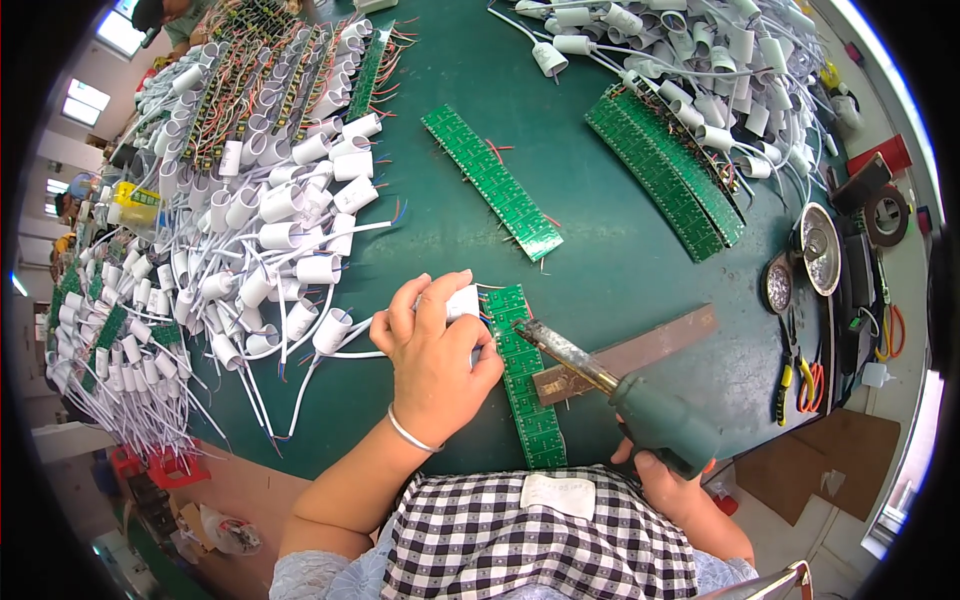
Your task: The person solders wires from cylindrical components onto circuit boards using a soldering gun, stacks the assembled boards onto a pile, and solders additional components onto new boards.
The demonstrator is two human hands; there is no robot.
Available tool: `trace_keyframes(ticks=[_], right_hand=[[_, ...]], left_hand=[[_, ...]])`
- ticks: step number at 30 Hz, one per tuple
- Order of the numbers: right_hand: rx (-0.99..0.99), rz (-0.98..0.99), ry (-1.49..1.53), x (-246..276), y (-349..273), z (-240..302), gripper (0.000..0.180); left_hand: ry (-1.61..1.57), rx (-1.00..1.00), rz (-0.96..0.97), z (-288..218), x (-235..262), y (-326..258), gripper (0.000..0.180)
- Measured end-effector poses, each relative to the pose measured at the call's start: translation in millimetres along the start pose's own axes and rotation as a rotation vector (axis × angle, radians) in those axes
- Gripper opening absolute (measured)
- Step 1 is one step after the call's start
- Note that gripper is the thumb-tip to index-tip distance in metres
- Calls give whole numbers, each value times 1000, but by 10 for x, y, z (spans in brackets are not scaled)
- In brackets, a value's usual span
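My left hand [437, 345] is closed around a white plastic cap [463, 302], a short tube with a cable and thin wires. Those wires reach the left edge of a green circuit board strip [537, 430], which lies lengthwise in front of me. In my right hand [662, 482] is a soldering gun [665, 425] with a dark green body, its fingers partly hidden beneath. The gun's blackened tip is over the upper part of the strip. A flat brown bar [660, 343] lies at a slant, one end at the strip's right edge.
Piles of white caps with cables [285, 200] cover the left side. More caps [700, 50] lie at the far right, beside stacked board strips [655, 165]. Another strip [490, 180] lies mid-table. Metal dishes [818, 250], pliers [783, 392] and scissors [811, 385] line the right edge.
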State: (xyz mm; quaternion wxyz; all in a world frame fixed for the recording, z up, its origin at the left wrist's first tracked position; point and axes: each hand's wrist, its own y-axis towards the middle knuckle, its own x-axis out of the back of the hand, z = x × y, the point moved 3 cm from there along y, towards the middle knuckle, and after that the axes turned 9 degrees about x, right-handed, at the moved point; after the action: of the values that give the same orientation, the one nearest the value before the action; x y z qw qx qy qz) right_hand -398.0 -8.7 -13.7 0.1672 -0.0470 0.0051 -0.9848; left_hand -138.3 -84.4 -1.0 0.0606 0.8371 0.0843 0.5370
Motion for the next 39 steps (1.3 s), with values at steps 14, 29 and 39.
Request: trace_keyframes(ticks=[14,29,39], right_hand=[[13,-2,36,-13,12,-38,50],[93,-106,84,-78,-23,108,51],[78,-137,133,-105,-119,136,46]], left_hand=[[-29,-3,-7,54,19,-36,15],[238,233,-37,1180,627,-191,39],[-260,-56,169,233,472,-535,29]])
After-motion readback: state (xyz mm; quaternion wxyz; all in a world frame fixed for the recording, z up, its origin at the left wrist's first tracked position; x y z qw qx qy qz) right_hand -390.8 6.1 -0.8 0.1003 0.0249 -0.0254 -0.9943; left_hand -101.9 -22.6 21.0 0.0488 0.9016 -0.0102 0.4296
